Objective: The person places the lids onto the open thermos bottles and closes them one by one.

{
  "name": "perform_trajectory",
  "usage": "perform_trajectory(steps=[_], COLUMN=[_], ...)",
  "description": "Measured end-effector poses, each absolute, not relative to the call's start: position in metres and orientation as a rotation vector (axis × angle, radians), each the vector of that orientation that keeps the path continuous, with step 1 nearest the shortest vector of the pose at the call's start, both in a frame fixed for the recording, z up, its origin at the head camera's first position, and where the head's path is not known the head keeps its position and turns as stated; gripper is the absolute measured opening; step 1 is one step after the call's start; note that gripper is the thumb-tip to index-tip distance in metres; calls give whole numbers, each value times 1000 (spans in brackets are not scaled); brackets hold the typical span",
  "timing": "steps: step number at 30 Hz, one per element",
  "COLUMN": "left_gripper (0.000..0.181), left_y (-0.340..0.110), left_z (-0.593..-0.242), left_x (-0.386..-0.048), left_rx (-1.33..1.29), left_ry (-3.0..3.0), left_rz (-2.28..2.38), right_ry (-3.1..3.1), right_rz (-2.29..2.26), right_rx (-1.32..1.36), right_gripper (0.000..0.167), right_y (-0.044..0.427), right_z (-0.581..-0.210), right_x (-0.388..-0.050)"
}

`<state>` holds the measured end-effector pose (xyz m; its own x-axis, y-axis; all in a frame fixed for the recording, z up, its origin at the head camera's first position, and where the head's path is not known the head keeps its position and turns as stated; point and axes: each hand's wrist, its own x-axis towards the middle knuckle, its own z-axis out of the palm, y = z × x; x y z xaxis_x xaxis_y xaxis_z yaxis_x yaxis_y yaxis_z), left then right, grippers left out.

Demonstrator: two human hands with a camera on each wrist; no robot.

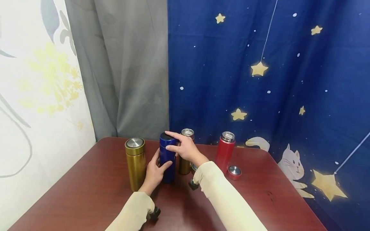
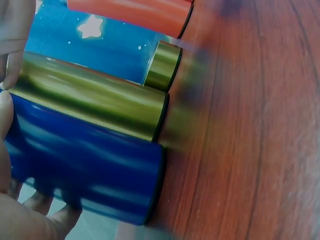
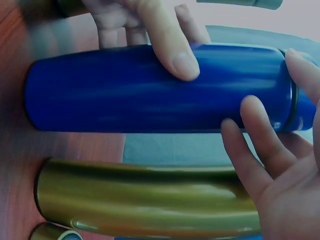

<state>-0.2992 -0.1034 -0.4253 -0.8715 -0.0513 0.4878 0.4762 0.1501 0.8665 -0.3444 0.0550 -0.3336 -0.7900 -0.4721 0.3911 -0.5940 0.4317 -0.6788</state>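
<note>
A blue thermos flask (image 1: 167, 155) stands upright on the table. Around the side of its body my left hand (image 1: 154, 174) holds it, thumb in front. At the top, my right hand (image 1: 187, 149) grips the blue lid (image 1: 163, 141), with one finger over the top and another against the side. In the right wrist view a narrow seam shows between the lid and the body (image 3: 125, 95). Close behind to the right is an uncapped gold flask (image 1: 184, 165), partly hidden by my right hand. Its small gold lid (image 2: 165, 66) sits beside its base.
A capped gold flask (image 1: 136, 170) stands left of my left hand. To the right are an uncapped red flask (image 1: 224, 154) and its red lid (image 1: 234, 172). The reddish wooden table (image 1: 86, 192) ends at curtains (image 1: 214, 80) behind.
</note>
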Motion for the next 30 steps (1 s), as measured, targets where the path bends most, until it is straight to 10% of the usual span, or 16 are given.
perform_trajectory(steps=[16, 30], left_gripper=[82, 78], left_y=[-99, -110], left_z=[-447, -447], left_x=[-317, -325], left_rx=[-235, -440], left_ry=[-2053, -2042], left_rz=[-1657, -1786], right_ry=[-2383, -2401], right_rz=[850, 1171], right_rx=[570, 867], right_gripper=[61, 59], right_y=[34, 48], right_z=[-344, -347], right_x=[-328, -344])
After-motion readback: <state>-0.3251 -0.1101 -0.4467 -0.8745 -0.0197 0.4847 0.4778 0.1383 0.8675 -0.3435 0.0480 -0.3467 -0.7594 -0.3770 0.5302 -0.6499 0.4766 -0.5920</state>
